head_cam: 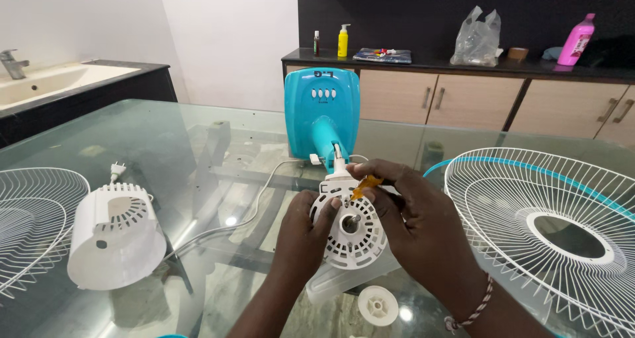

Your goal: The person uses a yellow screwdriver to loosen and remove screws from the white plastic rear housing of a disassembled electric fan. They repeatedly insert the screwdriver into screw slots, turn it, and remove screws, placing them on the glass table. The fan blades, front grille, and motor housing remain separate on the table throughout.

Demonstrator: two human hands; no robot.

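Observation:
A white round fan motor housing with vent slots and a metal shaft lies on the glass table, joined to a turquoise fan base behind it. My left hand grips the housing's left side, thumb on its face. An orange-handled screwdriver is pinched in my right hand, its tip at the housing's upper rim. Under the housing lies a translucent fan blade.
A white rear motor cover and a white wire grille lie at left. Another white grille with a turquoise rim lies at right. A white round nut sits near the front. A white cord crosses the glass table.

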